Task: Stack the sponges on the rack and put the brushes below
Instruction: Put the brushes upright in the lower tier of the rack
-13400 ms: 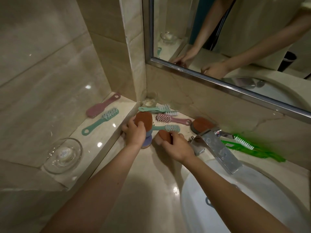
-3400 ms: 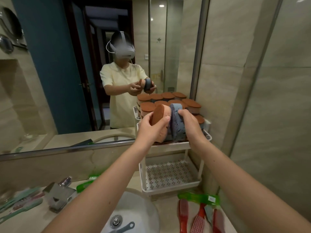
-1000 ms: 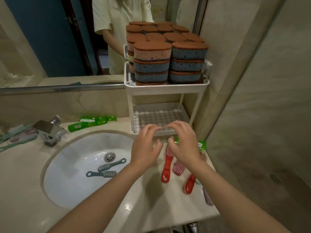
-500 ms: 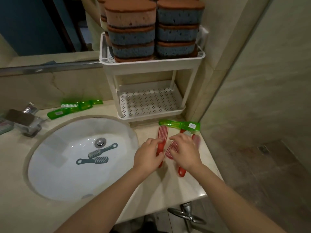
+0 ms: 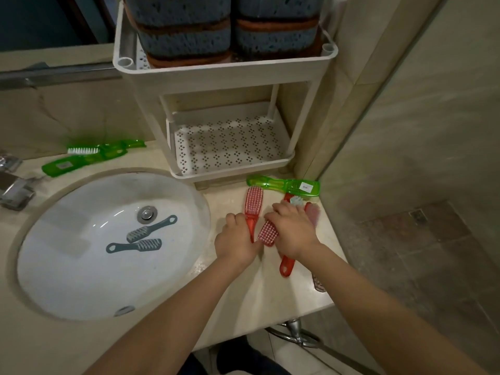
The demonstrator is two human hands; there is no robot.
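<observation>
Two grips I see on the counter (image 5: pixel 243 293): my left hand (image 5: pixel 238 240) curls round a red brush (image 5: pixel 253 201), my right hand (image 5: pixel 293 231) round a second brush (image 5: pixel 268 234).

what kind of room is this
Most likely a bathroom: a white sink is set in a stone counter with a tap at its edge, a mirror is on the wall above, and there is a floor drain to the right.
</observation>
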